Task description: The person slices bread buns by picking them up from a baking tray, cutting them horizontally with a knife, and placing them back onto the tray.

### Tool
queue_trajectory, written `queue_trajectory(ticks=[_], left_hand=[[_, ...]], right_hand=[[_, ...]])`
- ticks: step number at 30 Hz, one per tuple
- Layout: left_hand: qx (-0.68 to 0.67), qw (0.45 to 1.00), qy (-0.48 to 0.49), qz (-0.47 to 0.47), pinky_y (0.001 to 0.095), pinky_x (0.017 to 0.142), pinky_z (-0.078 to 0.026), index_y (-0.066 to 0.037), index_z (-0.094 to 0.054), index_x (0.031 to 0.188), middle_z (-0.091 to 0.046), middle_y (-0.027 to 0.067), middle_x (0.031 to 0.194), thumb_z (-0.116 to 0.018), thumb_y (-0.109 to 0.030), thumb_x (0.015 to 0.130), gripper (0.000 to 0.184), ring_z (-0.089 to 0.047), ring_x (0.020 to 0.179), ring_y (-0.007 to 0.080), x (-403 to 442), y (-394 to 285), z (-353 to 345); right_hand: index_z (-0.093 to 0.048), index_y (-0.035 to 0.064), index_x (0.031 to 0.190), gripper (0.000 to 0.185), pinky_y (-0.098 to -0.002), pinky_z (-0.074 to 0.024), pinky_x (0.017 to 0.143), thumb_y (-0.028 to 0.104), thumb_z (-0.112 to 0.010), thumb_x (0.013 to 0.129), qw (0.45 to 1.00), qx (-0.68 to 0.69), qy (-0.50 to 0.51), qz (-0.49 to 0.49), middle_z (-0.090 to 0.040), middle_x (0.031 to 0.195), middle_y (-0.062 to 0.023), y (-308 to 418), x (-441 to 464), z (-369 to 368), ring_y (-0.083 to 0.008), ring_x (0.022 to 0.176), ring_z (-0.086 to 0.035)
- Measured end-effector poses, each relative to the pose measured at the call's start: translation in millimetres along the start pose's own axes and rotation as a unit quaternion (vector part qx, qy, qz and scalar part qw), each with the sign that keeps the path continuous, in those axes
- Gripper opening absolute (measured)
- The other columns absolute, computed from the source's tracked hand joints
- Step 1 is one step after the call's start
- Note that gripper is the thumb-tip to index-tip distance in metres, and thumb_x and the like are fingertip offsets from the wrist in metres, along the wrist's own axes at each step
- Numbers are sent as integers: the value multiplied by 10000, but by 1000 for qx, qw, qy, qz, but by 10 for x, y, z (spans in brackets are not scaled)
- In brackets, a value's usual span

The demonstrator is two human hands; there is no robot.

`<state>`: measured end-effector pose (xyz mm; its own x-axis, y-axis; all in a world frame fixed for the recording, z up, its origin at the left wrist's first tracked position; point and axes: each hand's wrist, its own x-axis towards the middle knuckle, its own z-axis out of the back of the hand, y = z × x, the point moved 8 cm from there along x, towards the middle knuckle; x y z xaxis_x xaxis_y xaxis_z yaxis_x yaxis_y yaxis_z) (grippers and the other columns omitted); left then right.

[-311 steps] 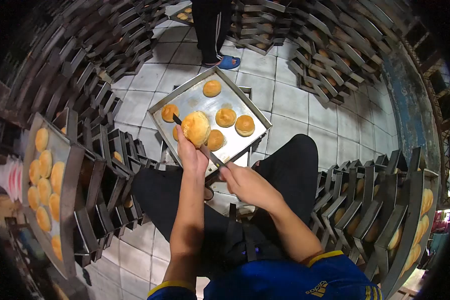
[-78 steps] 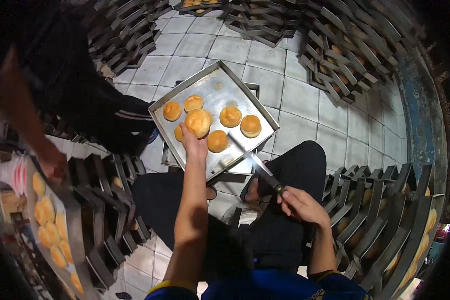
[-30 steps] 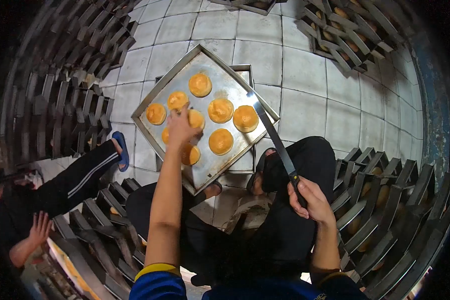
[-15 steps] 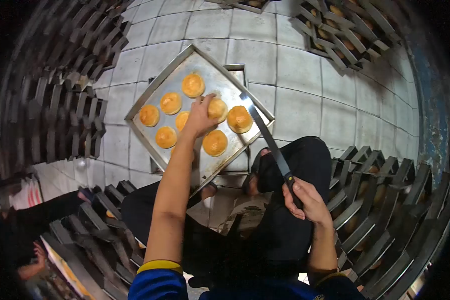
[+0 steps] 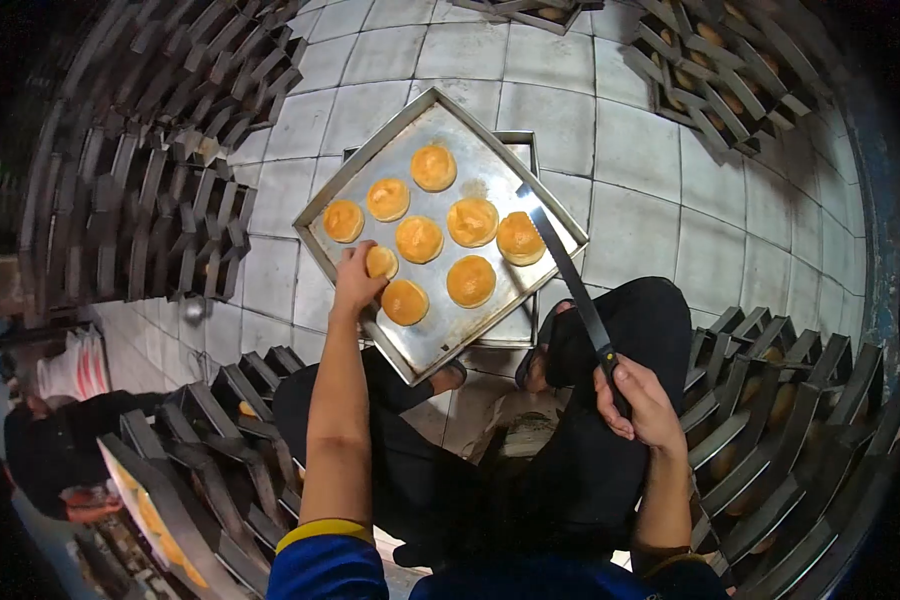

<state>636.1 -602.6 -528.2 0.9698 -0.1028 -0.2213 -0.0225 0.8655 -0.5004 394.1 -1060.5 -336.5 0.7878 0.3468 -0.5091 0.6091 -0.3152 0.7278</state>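
A square metal tray (image 5: 425,350) lies turned cornerwise in front of me, with several round golden-brown buns spread over it. My left hand (image 5: 356,283) reaches to its left side, fingers closed around a small bun (image 5: 381,262). Just below that is another bun (image 5: 405,302). In my right hand (image 5: 642,402) is a long serrated bread knife (image 5: 582,295), gripped by its black handle. The blade points up and left over the tray's right edge, its tip near the rightmost bun (image 5: 520,239).
Under the tray another metal tray (image 5: 515,330) shows at the edges. Stacked trays (image 5: 160,215) stand at left, more stacks (image 5: 770,430) at lower right and upper right, some holding buns. White tiles (image 5: 630,140) cover the floor. Another person (image 5: 65,450) is at lower left.
My left hand has moved from a bun near the tray's middle to a small bun at its left side. The view has shifted slightly; the knife stays in my right hand.
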Motion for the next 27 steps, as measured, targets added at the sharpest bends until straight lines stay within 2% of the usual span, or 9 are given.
queue_trajectory(ticks=[6, 9, 12, 13, 18, 20, 22, 24, 27], left_hand=[[-66, 997, -4, 26, 521, 1111, -480, -135, -508, 1501, -604, 264, 1302, -899, -262, 692, 908, -573, 1272, 433, 227, 115, 159], [-32, 973, -222, 57, 493, 1180, -409, -180, -468, 1573, -595, 260, 1372, -958, -331, 662, 1046, -507, 1353, 441, 477, 353, 570], [134, 970, -201, 24, 505, 1148, -448, -164, -515, 1531, -604, 232, 1381, -942, -275, 686, 953, -534, 1327, 447, 674, 269, 673], [45, 994, -89, 54, 513, 1121, -485, -150, -549, 1499, -607, 222, 1405, -896, -219, 699, 875, -569, 1282, 450, 885, 537, 567], [-248, 968, -8, 47, 494, 1161, -468, -118, -509, 1541, -528, 236, 1528, -906, -238, 665, 969, -561, 1320, 445, 1103, 1029, 450], [-32, 991, -127, -27, 494, 1210, -405, -76, -472, 1534, -490, 266, 1541, -893, -231, 690, 956, -524, 1357, 447, 756, 602, 797], [-58, 981, -183, 8, 514, 1238, -352, -46, -429, 1546, -486, 302, 1518, -867, -244, 735, 943, -498, 1357, 461, 446, 533, 834], [-94, 915, -335, 204, 526, 1221, -367, -7, -436, 1525, -475, 329, 1526, -845, -259, 781, 886, -495, 1351, 474, -208, 570, 976], [-188, 867, -307, 346, 483, 1221, -374, 4, -475, 1463, -445, 337, 1571, -768, -203, 851, 708, -458, 1431, 480, -1005, 712, 371]], right_hand=[[-550, 17, 1101, 431, -234, -340, 384, 408, -397, 1200, 1000, -3, -11, -4, -536, 662, -21, -6, -8, 35, -57, 437, -401], [-552, 12, 1091, 446, -235, -343, 384, 419, -404, 1197, 1000, 7, -5, -4, -544, 664, -26, 19, 23, 16, -58, 438, -406], [-554, 12, 1084, 452, -234, -346, 387, 427, -414, 1194, 1000, 2, -17, -17, -543, 662, -29, -8, 4, 24, -60, 439, -408], [-556, 12, 1081, 453, -234, -348, 389, 429, -419, 1192, 999, 5, -27, -26, -542, 660, -30, 4, 51, 40, -62, 440, -408], [-555, 12, 1084, 451, -238, -352, 393, 430, -424, 1191, 998, 24, -37, -44, -538, 659, -30, 20, 121, 54, -65, 443, -410], [-555, 12, 1084, 452, -239, -352, 393, 432, -423, 1190, 998, 21, -29, -46, -537, 659, -30, 20, 165, 43, -66, 445, -411], [-554, 17, 1082, 451, -239, -349, 392, 436, -425, 1189, 999, 9, -18, -43, -535, 658, -26, 18, 230, 17, -64, 445, -409], [-554, 20, 1080, 450, -237, -349, 393, 438, -425, 1189, 999, -18, -10, -48, -536, 659, -23, 31, 308, -51, -63, 446, -408], [-555, 27, 1078, 452, -233, -352, 395, 445, -424, 1189, 998, -49, 2, -42, -539, 663, -18, 33, 354, -115, -62, 447, -405]])
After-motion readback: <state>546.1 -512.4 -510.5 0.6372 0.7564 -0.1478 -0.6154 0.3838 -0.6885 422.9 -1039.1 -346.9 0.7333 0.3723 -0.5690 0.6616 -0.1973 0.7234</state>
